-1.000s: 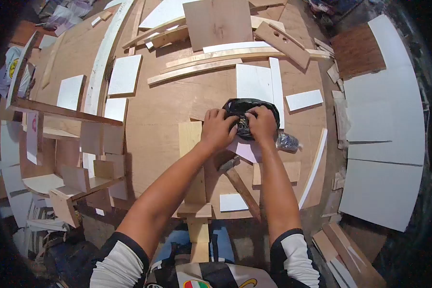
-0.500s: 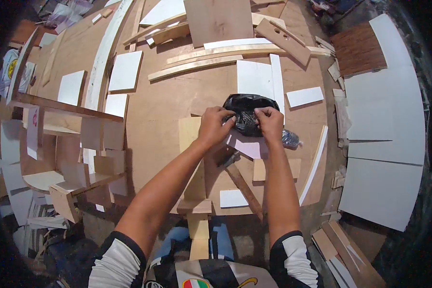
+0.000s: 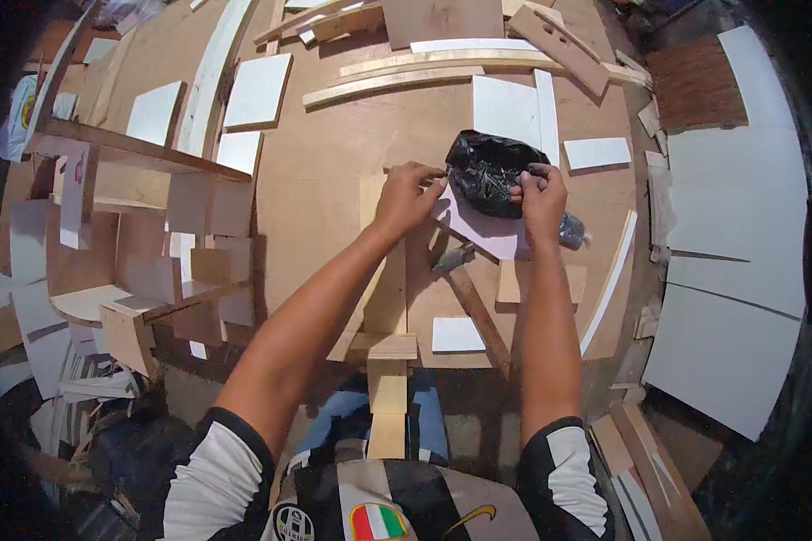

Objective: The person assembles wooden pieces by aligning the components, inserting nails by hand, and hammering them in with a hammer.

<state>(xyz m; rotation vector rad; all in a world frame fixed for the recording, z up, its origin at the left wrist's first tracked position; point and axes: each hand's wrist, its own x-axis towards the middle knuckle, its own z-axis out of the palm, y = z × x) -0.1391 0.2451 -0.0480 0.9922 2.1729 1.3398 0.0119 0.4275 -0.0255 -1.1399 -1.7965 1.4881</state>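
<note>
A black plastic bag (image 3: 478,191) lies open on the worktable, with a pile of thin metal nails (image 3: 498,183) inside. My left hand (image 3: 409,198) is at the bag's left edge, thumb and fingertips drawn together; what they hold is too small to make out. Over the bag's right side, my right hand (image 3: 543,200) has its thumb and forefinger pinched, and I cannot tell what is between them. Beneath the bag is a pale pinkish board (image 3: 483,227). A hammer (image 3: 453,259) with a wooden handle rests nearer to me, between my forearms.
A small dark plastic bundle (image 3: 573,232) sits right of the bag. White boards (image 3: 597,153) and wooden strips (image 3: 397,87) lie across the table (image 3: 316,180). At left stands a partly built wooden shelf unit (image 3: 144,207); large white panels (image 3: 731,198) are at right.
The view has tilted, so the table appears higher and further right. My left fingers have drawn back from inside the bag to its edge. My right fingers have lifted toward its right rim.
</note>
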